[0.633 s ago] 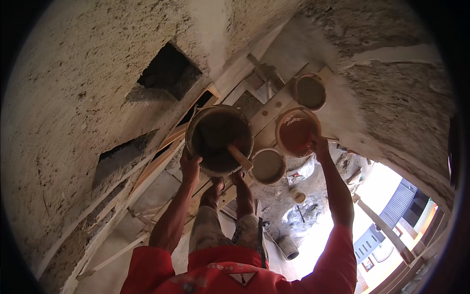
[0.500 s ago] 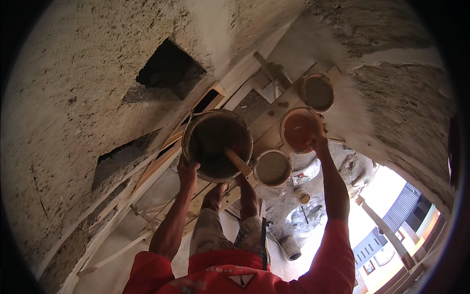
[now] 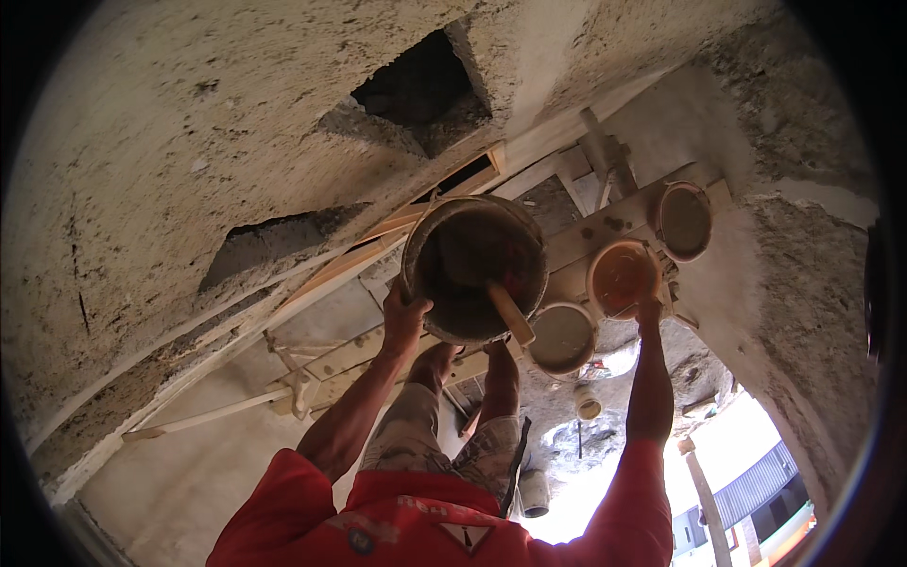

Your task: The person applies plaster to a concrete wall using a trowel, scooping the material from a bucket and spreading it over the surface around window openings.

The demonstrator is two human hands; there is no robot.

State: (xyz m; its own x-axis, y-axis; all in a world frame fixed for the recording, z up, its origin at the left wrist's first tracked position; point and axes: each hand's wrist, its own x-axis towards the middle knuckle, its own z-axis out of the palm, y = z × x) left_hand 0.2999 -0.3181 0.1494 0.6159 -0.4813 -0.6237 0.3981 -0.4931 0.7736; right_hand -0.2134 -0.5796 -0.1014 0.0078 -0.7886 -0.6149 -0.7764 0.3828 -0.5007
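Observation:
My left hand (image 3: pixel 406 319) is closed on the near-left rim of a large dark bucket (image 3: pixel 539 283), tilted so its dark inside shows. A tool with a wooden handle (image 3: pixel 511 315) rests in it; its head is hard to make out in the shadow. On the right, my right hand (image 3: pixel 649 312) grips the near edge of an orange-toned bucket (image 3: pixel 624 277), whose contents I cannot make out. Between the two stands a bucket of greyish liquid (image 3: pixel 561 337). Another round bucket (image 3: pixel 683 222) sits farther back at the right.
Beneath the buckets runs a scaffold of wooden planks (image 3: pixel 590 236). A rough wall (image 3: pixel 236 123) with a dark square hole (image 3: pixel 420 80) rises at the left. Below lie a small pale container (image 3: pixel 588 404) and a grey bucket (image 3: pixel 534 493), near a bright opening at lower right.
The view has turned, so wall, planks and buckets appear farther right. Both hands keep their holds on the large dark bucket and the orange-toned bucket.

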